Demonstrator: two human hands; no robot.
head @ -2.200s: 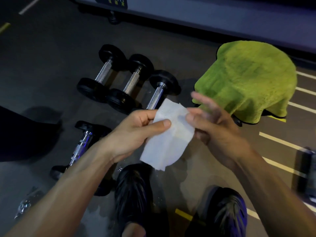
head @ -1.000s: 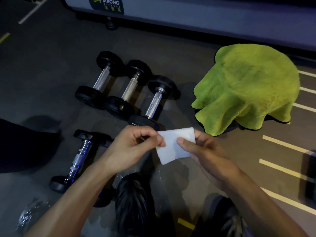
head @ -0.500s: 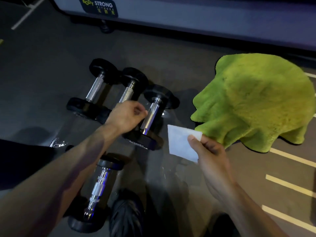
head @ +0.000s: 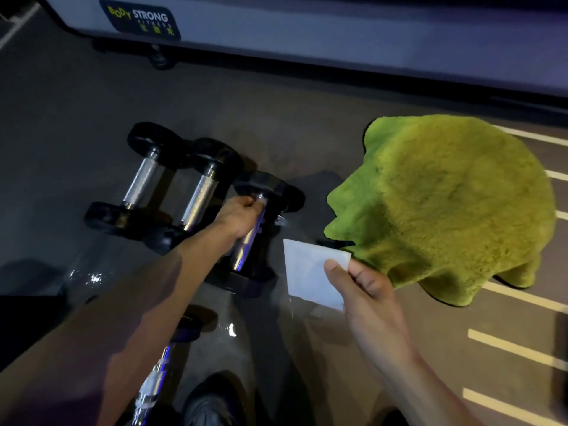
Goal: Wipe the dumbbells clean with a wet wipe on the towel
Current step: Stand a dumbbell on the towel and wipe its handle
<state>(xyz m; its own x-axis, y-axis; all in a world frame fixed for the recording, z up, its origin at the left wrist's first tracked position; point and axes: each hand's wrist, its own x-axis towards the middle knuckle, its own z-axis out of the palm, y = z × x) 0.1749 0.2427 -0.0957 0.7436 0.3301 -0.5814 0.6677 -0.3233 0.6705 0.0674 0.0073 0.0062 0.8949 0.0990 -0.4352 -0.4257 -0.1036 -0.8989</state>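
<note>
Dark gym floor (head: pixel 276 96) carries pale painted stripes at its right edge. Grey machine base (head: pixel 338 32) spans the far edge. Green towel (head: pixel 455 204) lies right of three dumbbells (head: pixel 144 179). Left hand (head: pixel 242 213) grips the rightmost dumbbell (head: pixel 249 238) handle. Right hand (head: pixel 372 290) pinches a folded wet wipe (head: pixel 310 272).

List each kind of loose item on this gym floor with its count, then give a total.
Black-ended dumbbells with chrome handles: 4
Fluffy green towel: 1
White folded wet wipe: 1
Total: 6
</note>
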